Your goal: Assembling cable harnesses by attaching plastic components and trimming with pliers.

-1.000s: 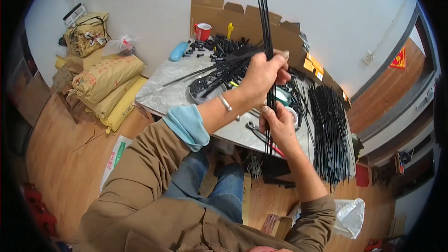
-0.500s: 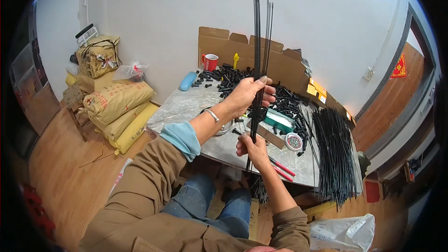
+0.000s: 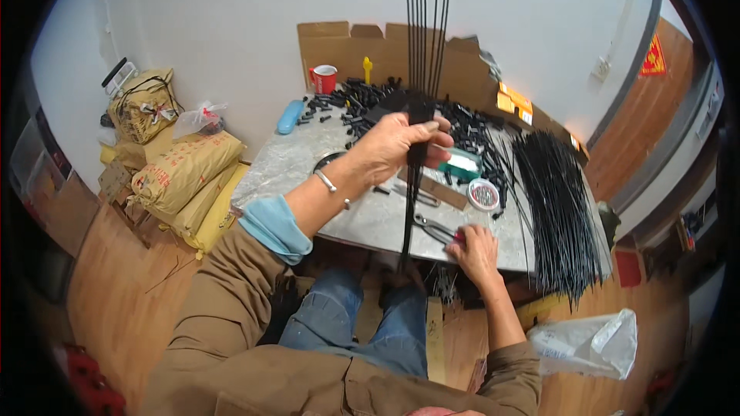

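Note:
My left hand [image 3: 408,142] is closed round an upright bundle of thin black rods [image 3: 410,219], several with small knobs on their upper ends. The rods fan apart above the fist and hang below the table's front edge. At the table's front, my right hand [image 3: 476,253] has its fingers curled on the red handles of a pair of pliers [image 3: 438,231], whose metal jaws point left. Behind the pliers lies a flat brown strip [image 3: 451,194]. Next to it are a round white tub [image 3: 483,195] of small bits and a green box [image 3: 469,166] with white contents.
A thick pile of black rods [image 3: 555,216] overhangs the table's right edge. Small black parts [image 3: 362,100] are heaped before a cardboard screen [image 3: 324,42]. A red mug [image 3: 324,79] and blue case [image 3: 290,117] stand left. Stacked sacks [image 3: 185,173] sit on the floor.
My right hand has let go of the rods and moved right and down onto the pliers. My left hand still holds the bundle; its upper ends have spread apart. The view has shifted.

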A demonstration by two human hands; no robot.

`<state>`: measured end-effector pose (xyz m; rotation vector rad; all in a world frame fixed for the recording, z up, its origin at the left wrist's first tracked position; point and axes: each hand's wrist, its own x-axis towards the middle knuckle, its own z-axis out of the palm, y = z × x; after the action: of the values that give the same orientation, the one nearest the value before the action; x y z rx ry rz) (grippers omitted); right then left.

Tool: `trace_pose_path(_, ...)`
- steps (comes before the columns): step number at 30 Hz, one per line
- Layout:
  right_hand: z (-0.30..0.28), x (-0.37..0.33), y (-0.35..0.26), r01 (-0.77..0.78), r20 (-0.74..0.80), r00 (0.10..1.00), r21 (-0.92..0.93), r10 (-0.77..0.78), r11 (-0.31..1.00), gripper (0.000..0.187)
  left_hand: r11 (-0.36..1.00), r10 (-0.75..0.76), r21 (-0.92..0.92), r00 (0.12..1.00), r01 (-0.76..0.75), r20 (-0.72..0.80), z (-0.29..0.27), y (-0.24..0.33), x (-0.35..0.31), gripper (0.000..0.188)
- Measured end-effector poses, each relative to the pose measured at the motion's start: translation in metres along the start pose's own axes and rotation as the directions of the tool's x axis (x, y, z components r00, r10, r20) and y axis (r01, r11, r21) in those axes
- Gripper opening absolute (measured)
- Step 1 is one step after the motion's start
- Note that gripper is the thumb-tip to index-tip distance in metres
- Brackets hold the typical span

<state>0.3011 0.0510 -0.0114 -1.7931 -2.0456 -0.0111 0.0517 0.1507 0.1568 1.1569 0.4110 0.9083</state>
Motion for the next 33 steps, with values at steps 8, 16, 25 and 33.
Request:
trace_pose_path(8,-0.023,-0.009,0.026,-0.154,0.012,0.987,-0.247,0.162,0.957,0.033,0.994,-0.106,0.011,0.993,0.106,0.056,0.017,0.003,-0.039,0.028)
trace_pose_path(16,-0.076,0.049,-0.097,-0.120,0.250,0.919,0.914,-0.305,0.387,0.048,0.943,-0.282,-0.095,0.918,0.319,0.280,0.028,-0.008,-0.085,0.031)
trace_pose_path(25,-0.006,0.137,-0.033,0.389,-0.184,0.908,0.035,-0.377,0.920,0.038,0.975,-0.215,0.014,0.932,0.220,0.291,-0.007,-0.057,-0.087,0.023)
trace_pose_path(33,-0.052,0.139,-0.015,-0.201,0.440,0.858,0.763,-0.265,0.614,0.077,0.901,-0.416,-0.040,0.886,0.432,0.204,-0.047,-0.181,-0.080,0.025)
